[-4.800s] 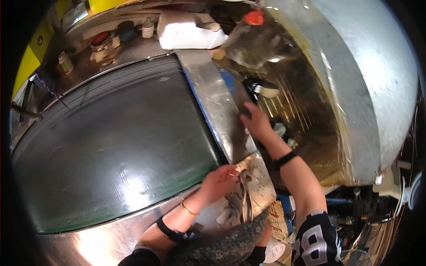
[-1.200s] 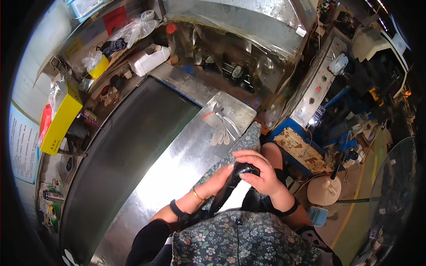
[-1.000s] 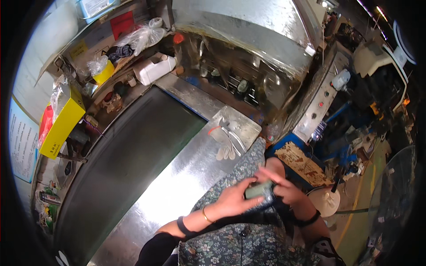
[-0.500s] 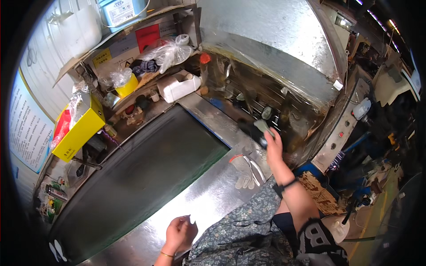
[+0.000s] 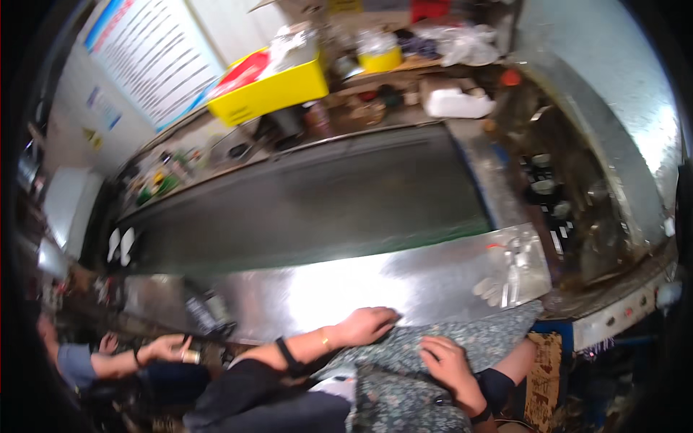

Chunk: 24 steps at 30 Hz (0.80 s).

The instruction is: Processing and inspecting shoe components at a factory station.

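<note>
My left hand [image 5: 364, 326], with a gold bracelet at the wrist, rests at the front edge of the shiny metal bench [image 5: 253, 296]. Its fingers are curled down, with a small dark patch at the tips; what they hold, if anything, is too blurred to make out. Over the floral apron [image 5: 411, 375] on my lap is my right hand [image 5: 449, 364], its fingers loosely bent and apart, nothing seen in them. White work gloves [image 5: 505, 278] with orange-red trim lie on the bench to the right. Dark pieces [image 5: 209, 314] sit at its left part.
Beyond the bench runs a dark, green-edged belt [image 5: 325, 202]. A brown-stained trough [image 5: 577, 195] with small pieces lies at the right, beside a control panel [image 5: 621, 314]. A yellow box [image 5: 281, 94] stands behind. At lower left, a co-worker's hand [image 5: 170, 348] holds a small pale thing.
The view has swung left, bringing a co-worker into sight. My right hand has left the trough and the grey-green piece it held, and come back to my lap. My left hand stays low, fingers curled.
</note>
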Motion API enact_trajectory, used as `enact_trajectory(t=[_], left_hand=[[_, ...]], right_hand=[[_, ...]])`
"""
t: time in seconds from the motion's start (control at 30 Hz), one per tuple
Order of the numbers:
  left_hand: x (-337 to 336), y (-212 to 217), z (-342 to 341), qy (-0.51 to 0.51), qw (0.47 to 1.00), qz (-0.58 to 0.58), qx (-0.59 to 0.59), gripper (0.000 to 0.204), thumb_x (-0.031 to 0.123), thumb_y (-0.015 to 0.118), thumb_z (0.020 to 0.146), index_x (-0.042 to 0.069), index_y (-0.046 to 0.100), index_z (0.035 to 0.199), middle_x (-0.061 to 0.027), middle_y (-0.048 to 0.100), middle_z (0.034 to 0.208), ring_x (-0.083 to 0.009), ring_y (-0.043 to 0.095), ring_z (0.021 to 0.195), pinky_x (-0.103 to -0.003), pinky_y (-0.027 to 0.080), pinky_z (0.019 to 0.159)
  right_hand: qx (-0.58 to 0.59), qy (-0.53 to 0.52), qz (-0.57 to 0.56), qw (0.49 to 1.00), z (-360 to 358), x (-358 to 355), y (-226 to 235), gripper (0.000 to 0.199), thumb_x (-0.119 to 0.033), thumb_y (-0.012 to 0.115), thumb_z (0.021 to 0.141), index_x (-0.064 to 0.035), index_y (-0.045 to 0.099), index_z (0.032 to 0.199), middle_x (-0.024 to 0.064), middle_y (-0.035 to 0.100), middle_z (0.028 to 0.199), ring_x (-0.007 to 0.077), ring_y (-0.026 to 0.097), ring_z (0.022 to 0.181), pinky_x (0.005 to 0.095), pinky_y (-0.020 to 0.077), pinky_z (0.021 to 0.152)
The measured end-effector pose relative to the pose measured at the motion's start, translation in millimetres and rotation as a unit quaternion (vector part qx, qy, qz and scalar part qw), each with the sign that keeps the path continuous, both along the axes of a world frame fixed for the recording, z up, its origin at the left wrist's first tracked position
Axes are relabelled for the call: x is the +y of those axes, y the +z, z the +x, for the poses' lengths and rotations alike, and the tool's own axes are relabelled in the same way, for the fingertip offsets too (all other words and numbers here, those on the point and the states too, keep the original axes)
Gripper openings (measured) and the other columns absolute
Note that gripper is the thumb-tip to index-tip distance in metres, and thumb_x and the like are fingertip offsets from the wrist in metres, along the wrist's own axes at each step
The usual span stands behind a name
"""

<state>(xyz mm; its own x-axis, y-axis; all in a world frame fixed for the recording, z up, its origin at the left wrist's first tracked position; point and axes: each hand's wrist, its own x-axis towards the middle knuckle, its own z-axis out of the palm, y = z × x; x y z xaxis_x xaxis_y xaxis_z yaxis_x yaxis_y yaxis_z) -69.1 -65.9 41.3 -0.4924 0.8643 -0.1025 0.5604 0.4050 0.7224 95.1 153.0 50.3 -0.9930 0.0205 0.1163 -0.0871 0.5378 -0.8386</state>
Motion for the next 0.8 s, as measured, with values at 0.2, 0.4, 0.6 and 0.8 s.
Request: enact_trajectory(t=[0.2, 0.4, 0.6, 0.8], left_hand=[[-60, 23, -30, 0.125, 0.970, -0.100, 0.184, 0.031, 0.023, 0.066, 0.079, 0.005, 0.063, 0.105, -0.0165, 0.062, 0.104, -0.0376, 0.057, 0.099, -0.048, 0.047, 0.086], [-177, 38, -78, 0.549, 0.797, -0.249, 0.014, 0.090, 0.056, 0.077, 0.065, -0.007, 0.055, 0.124, -0.0267, 0.061, 0.122, -0.0382, 0.062, 0.111, -0.044, 0.050, 0.093], [-81, 83, -49, 0.181, 0.966, -0.163, 0.084, 0.065, 0.039, 0.074, 0.074, 0.010, 0.058, 0.130, -0.0183, 0.071, 0.092, -0.0328, 0.070, 0.088, -0.041, 0.055, 0.079], [53, 143, 30, -0.431, 0.805, 0.245, 0.328, 0.038, 0.012, 0.056, 0.083, 0.007, 0.061, 0.120, -0.0118, 0.058, 0.133, -0.0278, 0.054, 0.126, -0.046, 0.038, 0.112]], right_hand=[[0.020, -0.026, 0.069, 0.997, -5, -11, 2, 0.019, -0.012, 0.067, 0.084, -0.0009, 0.069, 0.099, 0.0160, 0.069, 0.104, 0.0355, 0.063, 0.100, 0.0430, 0.0508, 0.088], [0.025, -0.023, 0.087, 0.996, 0, -12, -6, 0.021, -0.013, 0.067, 0.083, -0.0016, 0.070, 0.100, 0.0147, 0.069, 0.104, 0.0349, 0.064, 0.099, 0.0428, 0.0511, 0.088], [-0.010, -0.096, -0.004, 0.995, -12, 7, -6, 0.022, -0.015, 0.067, 0.088, -0.0008, 0.070, 0.105, 0.0144, 0.070, 0.106, 0.0254, 0.066, 0.101, 0.0356, 0.0516, 0.087], [0.151, -0.273, -0.242, 0.919, -12, 65, 50, 0.029, -0.017, 0.060, 0.097, -0.0014, 0.062, 0.122, 0.0098, 0.069, 0.110, 0.0153, 0.062, 0.102, 0.0283, 0.0472, 0.091]])
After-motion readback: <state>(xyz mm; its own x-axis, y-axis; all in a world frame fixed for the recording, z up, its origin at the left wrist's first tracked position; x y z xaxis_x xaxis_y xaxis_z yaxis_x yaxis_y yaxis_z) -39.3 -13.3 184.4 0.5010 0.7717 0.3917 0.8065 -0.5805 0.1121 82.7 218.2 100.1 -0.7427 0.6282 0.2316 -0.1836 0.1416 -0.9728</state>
